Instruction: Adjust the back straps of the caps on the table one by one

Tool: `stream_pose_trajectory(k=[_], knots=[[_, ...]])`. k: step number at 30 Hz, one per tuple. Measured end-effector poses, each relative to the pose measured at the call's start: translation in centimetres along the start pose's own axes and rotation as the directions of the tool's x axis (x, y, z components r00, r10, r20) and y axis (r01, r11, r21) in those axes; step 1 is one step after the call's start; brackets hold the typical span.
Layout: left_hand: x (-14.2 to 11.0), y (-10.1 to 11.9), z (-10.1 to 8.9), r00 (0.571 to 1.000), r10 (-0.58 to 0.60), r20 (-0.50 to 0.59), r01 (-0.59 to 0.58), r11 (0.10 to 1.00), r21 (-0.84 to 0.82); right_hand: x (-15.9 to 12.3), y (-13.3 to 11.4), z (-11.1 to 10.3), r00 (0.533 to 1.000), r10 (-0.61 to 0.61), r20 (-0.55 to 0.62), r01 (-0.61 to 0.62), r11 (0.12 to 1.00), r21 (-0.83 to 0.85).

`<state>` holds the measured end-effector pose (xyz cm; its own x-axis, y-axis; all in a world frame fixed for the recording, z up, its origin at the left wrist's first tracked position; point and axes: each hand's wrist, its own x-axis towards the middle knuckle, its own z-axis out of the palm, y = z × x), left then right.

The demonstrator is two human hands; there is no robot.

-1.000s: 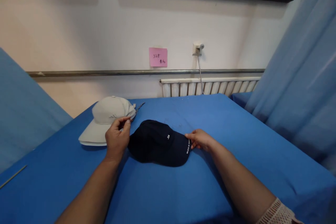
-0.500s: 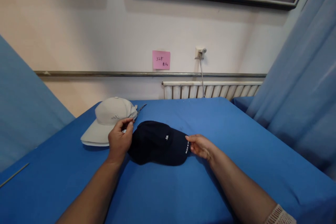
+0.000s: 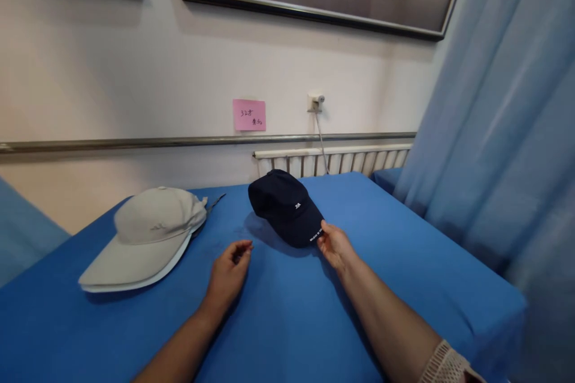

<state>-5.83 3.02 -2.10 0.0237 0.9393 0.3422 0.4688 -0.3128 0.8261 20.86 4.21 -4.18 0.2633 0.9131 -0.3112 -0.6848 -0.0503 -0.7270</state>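
A navy baseball cap [image 3: 283,206] with a small white logo and white lettering along its brim is held tilted over the blue-covered table [image 3: 278,317]. My right hand [image 3: 335,245] pinches the brim's edge between thumb and fingers. To the left of that cap, my left hand [image 3: 228,272] is off it, fingers loosely curled, a small gap between thumb and forefinger, holding nothing. A light grey cap [image 3: 150,221] rests at the left, its brim toward the near left; a second, paler brim edge shows beneath it.
A dark strap [image 3: 216,202] sticks out behind the grey cap. Behind the table are a white radiator [image 3: 336,158], a metal rail [image 3: 188,142] and a socket with a plugged-in cord [image 3: 315,103]. Blue curtains [image 3: 485,119] hang on both sides.
My left hand has let go of the navy cap. My right hand has swung its crown up and away, toward the back of the table. The view has shifted to the right.
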Motion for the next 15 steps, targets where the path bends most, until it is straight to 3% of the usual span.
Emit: stream_pose_trajectory(k=[2, 4, 6, 10, 15], knots=[[-0.5, 0.1, 2.3, 0.983, 0.05, 0.175, -0.073, 0.989, 0.126, 0.7, -0.3, -0.1, 0.998, -0.049, -0.039, 0.05, 0.998, 0.024], [-0.9, 0.8, 4.4, 0.941, 0.126, 0.315, -0.212, 0.943, 0.258, 1.8, -1.1, -0.6, 0.992, -0.093, -0.085, 0.097, 0.995, 0.038], [-0.9, 1.7, 6.0, 0.904, 0.163, 0.395, -0.31, 0.887, 0.343, 3.4, -2.5, -1.5, 0.981, -0.136, -0.135, 0.143, 0.989, 0.041], [0.1, 2.6, 7.7, 0.878, 0.172, 0.447, -0.365, 0.844, 0.393, 8.0, -6.6, -4.2, 0.945, -0.207, -0.254, 0.219, 0.975, 0.022], [1.1, 1.7, 7.7, 0.87, 0.202, 0.449, -0.377, 0.861, 0.342, 14.5, -10.7, -6.6, 0.899, -0.268, -0.346, 0.275, 0.961, -0.031]])
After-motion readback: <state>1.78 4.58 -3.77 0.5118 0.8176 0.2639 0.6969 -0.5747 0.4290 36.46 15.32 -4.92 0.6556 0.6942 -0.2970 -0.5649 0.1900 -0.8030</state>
